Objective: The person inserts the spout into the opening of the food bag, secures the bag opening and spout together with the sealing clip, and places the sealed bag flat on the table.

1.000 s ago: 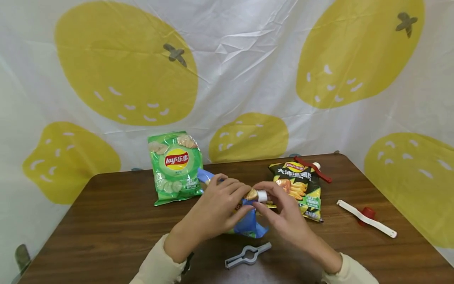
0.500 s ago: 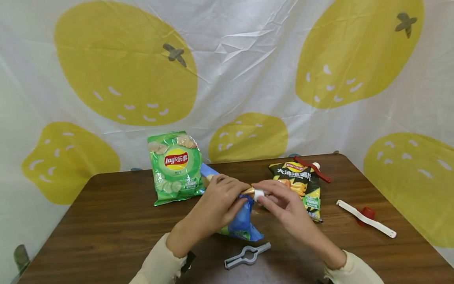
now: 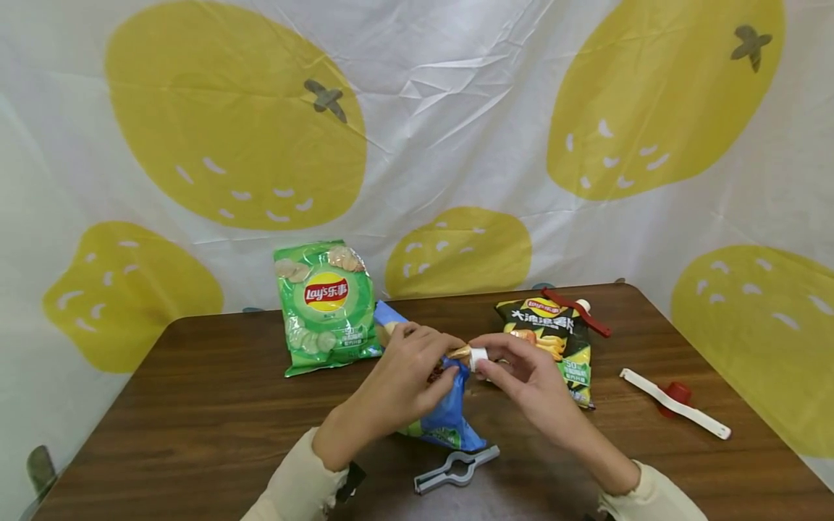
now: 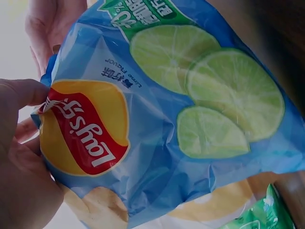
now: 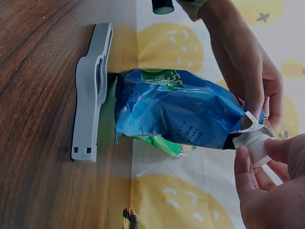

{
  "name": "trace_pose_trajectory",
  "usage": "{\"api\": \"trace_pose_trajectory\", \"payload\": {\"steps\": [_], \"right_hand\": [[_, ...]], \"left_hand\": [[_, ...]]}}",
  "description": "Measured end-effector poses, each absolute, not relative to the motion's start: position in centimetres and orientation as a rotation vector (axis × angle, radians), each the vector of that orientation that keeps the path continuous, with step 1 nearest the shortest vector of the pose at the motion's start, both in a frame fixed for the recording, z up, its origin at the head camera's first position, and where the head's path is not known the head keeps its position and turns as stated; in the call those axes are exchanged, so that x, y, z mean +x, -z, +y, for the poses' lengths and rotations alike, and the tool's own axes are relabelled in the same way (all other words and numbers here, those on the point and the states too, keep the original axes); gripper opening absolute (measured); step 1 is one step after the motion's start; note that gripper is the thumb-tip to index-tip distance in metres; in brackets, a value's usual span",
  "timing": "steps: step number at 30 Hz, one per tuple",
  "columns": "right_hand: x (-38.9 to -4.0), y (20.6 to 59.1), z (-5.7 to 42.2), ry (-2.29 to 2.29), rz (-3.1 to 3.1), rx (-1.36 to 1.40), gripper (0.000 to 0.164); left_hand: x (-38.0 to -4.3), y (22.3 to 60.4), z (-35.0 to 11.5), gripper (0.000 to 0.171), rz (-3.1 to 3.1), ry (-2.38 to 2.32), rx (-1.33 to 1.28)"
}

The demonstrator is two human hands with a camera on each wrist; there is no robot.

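Note:
My left hand [image 3: 400, 376] grips the gathered top of a blue Lay's lime chip bag [image 4: 152, 109]. In the right wrist view the bag [image 5: 176, 109] lies sideways between the hand and the grey clip. At its bunched mouth, my right hand [image 3: 528, 380] pinches a small white cap [image 5: 259, 148] between thumb and fingers. The cap sits right against the silvery, crumpled end of the bag. Close below the bag on the table lies a grey bag clip [image 3: 456, 469] with a round opening in its middle.
A green Lay's bag [image 3: 326, 318] stands behind on the left. To the right lies a black chip bag [image 3: 547, 325] with a red clip [image 3: 593, 318] across its corner. A white clip [image 3: 700, 417] rests over a red cap [image 3: 679, 392] near the right edge.
The blue bag's lower end has swung slightly toward the grey clip. My right fingers have drawn in more closely around the white cap. The other things have stayed put.

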State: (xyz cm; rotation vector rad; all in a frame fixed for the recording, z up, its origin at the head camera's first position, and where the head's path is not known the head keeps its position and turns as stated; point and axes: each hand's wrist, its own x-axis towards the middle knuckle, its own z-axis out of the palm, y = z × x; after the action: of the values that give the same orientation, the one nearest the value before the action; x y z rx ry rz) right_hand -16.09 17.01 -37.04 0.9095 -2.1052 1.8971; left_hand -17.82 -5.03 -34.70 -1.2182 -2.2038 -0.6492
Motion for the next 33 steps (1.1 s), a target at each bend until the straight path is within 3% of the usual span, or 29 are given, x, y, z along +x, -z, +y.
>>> {"api": "trace_pose_trajectory", "payload": {"steps": [12,18,22,29,33], "right_hand": [[-16.0,36.9,17.0,-1.856,-2.229,0.845,0.025],[-15.9,36.0,17.7,-1.485,-2.412,0.821,0.033],[-15.6,35.2,18.5,-1.288,-2.417,0.825,0.029],[-14.3,35.8,19.3,-1.058,-2.635,1.277,0.011],[-13.7,37.3,18.7,-0.901,-2.705,1.499,0.013]], "left_hand": [[-18.0,35.0,-5.1,0.022,-2.236,0.65,-1.209],[-18.4,34.9,-5.5,0.022,-2.233,0.666,-1.188],[-18.8,34.7,-5.9,0.024,-2.231,0.663,-1.147],[-19.4,34.6,-6.6,0.022,-2.226,0.663,-1.106],[-19.7,34.7,-6.8,0.022,-2.225,0.655,-1.091]]}}
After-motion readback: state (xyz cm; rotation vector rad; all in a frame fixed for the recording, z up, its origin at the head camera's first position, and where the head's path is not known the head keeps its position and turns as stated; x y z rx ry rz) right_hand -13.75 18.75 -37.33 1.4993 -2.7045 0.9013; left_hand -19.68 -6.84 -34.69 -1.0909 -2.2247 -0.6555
